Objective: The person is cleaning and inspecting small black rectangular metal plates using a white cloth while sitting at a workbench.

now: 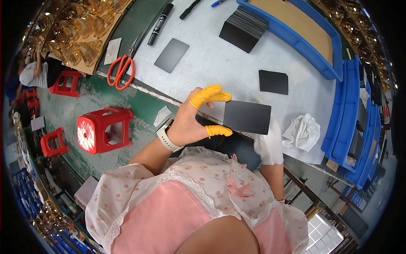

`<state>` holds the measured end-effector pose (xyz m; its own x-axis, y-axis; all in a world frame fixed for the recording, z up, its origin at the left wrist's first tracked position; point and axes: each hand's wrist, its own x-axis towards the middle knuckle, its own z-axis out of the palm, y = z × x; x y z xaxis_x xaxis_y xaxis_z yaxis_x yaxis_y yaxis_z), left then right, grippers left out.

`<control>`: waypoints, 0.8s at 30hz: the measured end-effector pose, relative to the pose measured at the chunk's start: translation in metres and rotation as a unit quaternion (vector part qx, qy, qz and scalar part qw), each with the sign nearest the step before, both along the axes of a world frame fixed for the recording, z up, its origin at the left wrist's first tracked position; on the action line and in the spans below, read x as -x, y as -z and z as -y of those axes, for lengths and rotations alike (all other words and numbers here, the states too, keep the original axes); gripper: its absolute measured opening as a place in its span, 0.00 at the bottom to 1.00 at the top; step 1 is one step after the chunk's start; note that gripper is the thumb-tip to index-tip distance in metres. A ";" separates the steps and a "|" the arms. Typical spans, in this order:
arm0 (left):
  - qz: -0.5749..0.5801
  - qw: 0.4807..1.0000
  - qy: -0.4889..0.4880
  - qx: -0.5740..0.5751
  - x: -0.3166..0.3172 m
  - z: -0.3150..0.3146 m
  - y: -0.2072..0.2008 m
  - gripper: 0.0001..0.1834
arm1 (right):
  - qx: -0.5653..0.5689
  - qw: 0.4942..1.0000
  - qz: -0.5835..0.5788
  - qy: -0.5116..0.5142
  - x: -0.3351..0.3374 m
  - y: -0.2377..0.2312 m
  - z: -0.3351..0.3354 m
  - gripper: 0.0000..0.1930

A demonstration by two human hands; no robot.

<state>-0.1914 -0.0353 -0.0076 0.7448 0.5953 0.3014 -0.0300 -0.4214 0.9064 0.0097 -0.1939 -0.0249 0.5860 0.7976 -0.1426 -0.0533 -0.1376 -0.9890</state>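
A thin dark grey rectangular plate [247, 117] is held level over the near edge of the table. My left hand [190, 122], with yellow finger cots on thumb and fingers, grips it by the two left corners. My right hand [270, 146], in a white glove, holds the plate's right end from beneath; its fingers are partly hidden by the plate. Just beyond lies a small stack of black plates [273, 82]. A taller stack of dark plates [241, 31] stands farther back, and one lighter grey plate [171, 55] lies alone to the left.
Red-handled scissors [122, 72] and a black marker [160, 24] lie at the left. A crumpled white cloth [301, 132] sits right of my glove. Blue trays [338, 70] line the back and right. Red stools [104, 130] stand on the green floor, with people farther off.
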 end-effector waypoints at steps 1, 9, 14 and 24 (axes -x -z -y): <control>0.003 1.000 0.009 0.011 -0.001 0.001 -0.001 0.56 | 0.029 0.995 0.049 -0.083 -0.002 0.013 0.010 0.25; 0.002 0.996 0.054 0.073 -0.008 0.015 0.016 0.66 | -0.047 0.899 -0.434 -0.029 0.031 -0.044 -0.020 0.24; 0.007 0.999 0.034 0.025 0.001 0.001 0.008 0.71 | -0.022 0.978 -0.188 0.084 0.024 -0.045 -0.028 0.28; -0.043 0.991 -0.025 -0.127 0.008 -0.009 0.011 0.58 | 0.121 0.985 -0.054 0.111 0.026 -0.059 -0.035 0.30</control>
